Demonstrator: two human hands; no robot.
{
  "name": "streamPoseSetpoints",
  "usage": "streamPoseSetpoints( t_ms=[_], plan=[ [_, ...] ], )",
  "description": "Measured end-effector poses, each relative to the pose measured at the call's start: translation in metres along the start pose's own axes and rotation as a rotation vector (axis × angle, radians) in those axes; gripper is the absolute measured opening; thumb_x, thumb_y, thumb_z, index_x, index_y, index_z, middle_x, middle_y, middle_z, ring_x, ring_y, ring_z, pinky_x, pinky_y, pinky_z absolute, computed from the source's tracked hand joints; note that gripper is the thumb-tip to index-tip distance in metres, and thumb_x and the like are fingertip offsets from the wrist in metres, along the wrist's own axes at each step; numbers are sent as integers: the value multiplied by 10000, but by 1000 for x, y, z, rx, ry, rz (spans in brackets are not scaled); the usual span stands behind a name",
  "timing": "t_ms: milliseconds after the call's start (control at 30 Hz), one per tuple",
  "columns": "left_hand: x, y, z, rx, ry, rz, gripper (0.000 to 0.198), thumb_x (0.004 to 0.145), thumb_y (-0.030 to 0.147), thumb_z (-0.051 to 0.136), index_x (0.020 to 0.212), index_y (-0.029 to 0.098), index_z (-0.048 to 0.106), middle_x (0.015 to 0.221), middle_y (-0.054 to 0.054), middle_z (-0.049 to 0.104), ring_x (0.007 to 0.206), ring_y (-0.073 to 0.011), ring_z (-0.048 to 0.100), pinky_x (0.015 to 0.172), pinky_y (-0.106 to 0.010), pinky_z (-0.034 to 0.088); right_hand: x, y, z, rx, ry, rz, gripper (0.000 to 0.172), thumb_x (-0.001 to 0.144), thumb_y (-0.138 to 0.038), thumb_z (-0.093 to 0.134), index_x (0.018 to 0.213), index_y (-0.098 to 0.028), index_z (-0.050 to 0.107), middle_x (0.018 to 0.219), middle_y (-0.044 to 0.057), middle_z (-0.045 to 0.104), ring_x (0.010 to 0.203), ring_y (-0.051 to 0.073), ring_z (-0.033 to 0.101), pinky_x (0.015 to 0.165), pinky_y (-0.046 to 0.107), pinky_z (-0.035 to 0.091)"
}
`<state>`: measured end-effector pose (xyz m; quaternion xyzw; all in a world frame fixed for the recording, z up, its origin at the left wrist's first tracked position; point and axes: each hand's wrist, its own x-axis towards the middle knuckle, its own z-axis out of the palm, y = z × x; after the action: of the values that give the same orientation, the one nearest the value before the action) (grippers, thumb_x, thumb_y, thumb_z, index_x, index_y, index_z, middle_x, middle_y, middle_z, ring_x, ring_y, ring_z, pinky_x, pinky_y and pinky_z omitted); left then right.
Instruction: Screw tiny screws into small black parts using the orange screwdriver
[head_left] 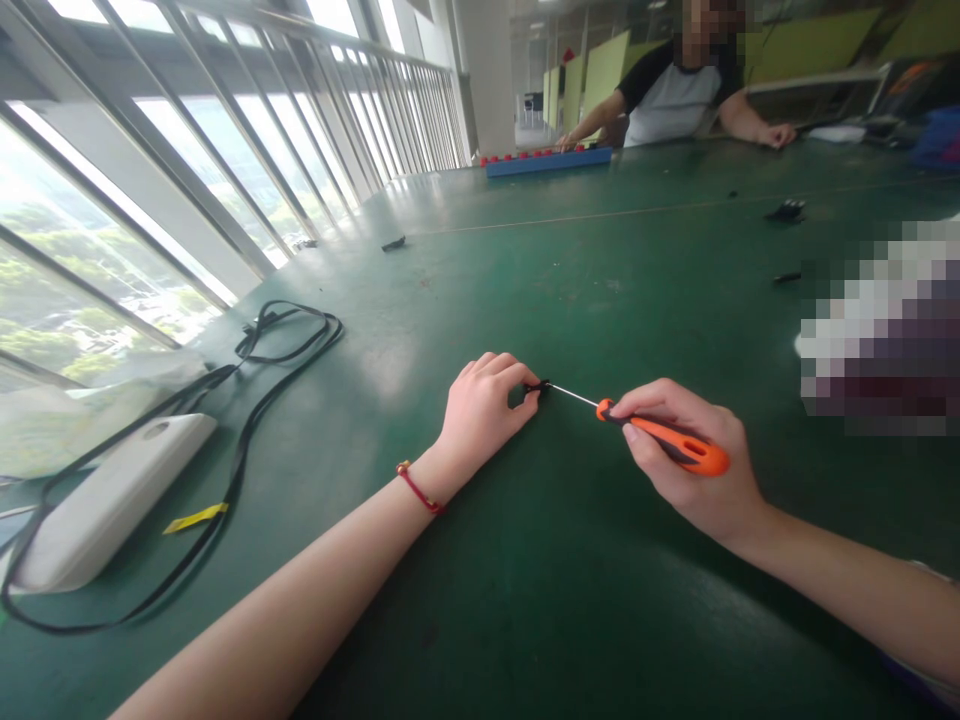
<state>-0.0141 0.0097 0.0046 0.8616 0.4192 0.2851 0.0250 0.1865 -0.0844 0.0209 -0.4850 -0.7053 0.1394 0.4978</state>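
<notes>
My left hand (486, 405) is closed in a pinch on a small black part (537, 386), low over the green table (465, 300). What kind of part it is, I cannot make out. In my right hand (694, 470) is a screwdriver (675, 442) with an orange and black handle, gripped between thumb and fingers. Its thin metal shaft points left, and the tip meets the black part at my left fingertips. A red bracelet (418, 488) circles my left wrist.
A black cable (251, 420) loops around a white power bank-like box (112, 510) at left. Small black pieces (394, 243) lie farther off. A blue strip (549, 162) with red knobs sits at the far edge, near another person (675, 95). A railing (300, 120) borders the left side.
</notes>
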Motion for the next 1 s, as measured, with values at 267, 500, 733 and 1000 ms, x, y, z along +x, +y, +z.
streamPoseSetpoints(
  t_ms=[267,500,733,1000],
  plan=[
    [0,1,-1,-54,-2,-4,94,810,186,581,828,206,671,907,-16,674,827,-164,615,762,-283,489,0,0,1,11,-61,24,103,806,-163,603,880,-231,585,752,-24,678,615,120,640,584,236,494],
    [-1,0,0,-68,5,28,92,808,169,570,826,197,655,894,-12,663,831,-155,623,756,-259,498,0,0,5,58,67,6,261,786,-145,631,1013,-240,544,696,-42,601,583,112,596,549,224,483],
    [-2,1,0,-60,15,34,86,802,161,570,814,198,647,892,-12,659,822,-154,621,748,-260,498,1,1,4,7,22,23,205,794,-219,646,983,-238,570,678,-32,569,607,138,578,618,287,497],
    [-2,0,1,-87,3,36,73,801,159,572,811,190,637,890,-13,651,822,-154,615,752,-260,500,0,1,4,36,141,-27,360,766,-171,646,1099,-248,530,761,-16,587,655,154,612,636,295,516]
  ],
)
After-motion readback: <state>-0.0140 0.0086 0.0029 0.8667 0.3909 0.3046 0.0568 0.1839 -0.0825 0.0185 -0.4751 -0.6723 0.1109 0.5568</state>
